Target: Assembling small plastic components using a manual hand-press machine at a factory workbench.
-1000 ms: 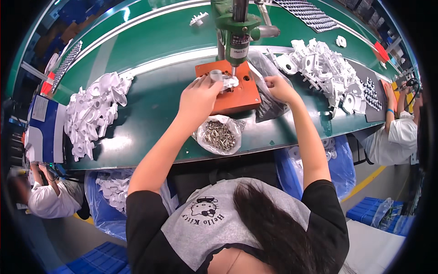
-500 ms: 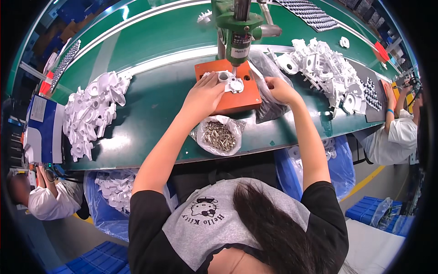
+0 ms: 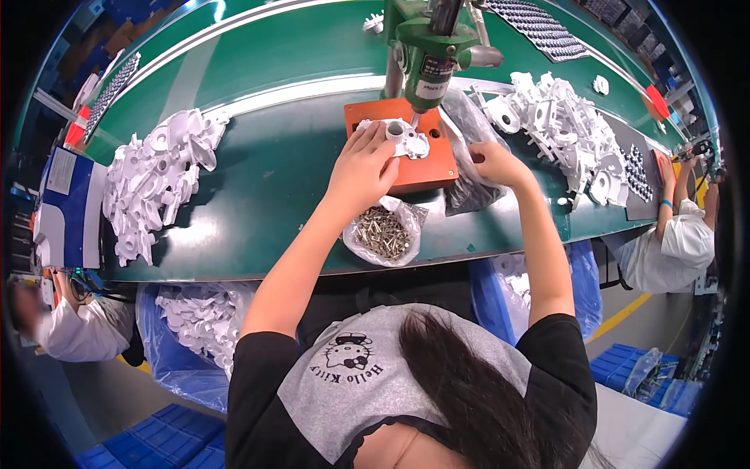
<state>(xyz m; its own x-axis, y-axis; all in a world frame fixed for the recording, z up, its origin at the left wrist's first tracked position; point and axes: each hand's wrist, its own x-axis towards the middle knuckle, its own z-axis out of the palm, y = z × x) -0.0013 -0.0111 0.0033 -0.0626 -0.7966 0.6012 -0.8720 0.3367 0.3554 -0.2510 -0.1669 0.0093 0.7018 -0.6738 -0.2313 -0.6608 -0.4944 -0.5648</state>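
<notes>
On the orange block (image 3: 428,173) lies a white plastic part (image 3: 412,144) with a round collar. My left hand (image 3: 366,166) grips its left side, fingers over the top and thumb at the near edge. The green press (image 3: 431,59) stands over the block, its thin rod (image 3: 417,119) just behind the part. To the right, my right hand (image 3: 500,164) is closed with curled fingers over a grey plastic bag (image 3: 462,187). Whether its fingertips hold anything is hidden. A clear bag of metal screws (image 3: 381,234) sits before the block.
White plastic parts are heaped at the left (image 3: 152,184) and right (image 3: 562,129). Blue bins lined with plastic (image 3: 180,367) stand below the table edge. A green conveyor (image 3: 289,47) runs behind. Co-workers (image 3: 680,242) sit at both sides.
The whole view has shifted slightly. My right hand has drawn a little toward me beside the block. My left hand stays on the white plastic part.
</notes>
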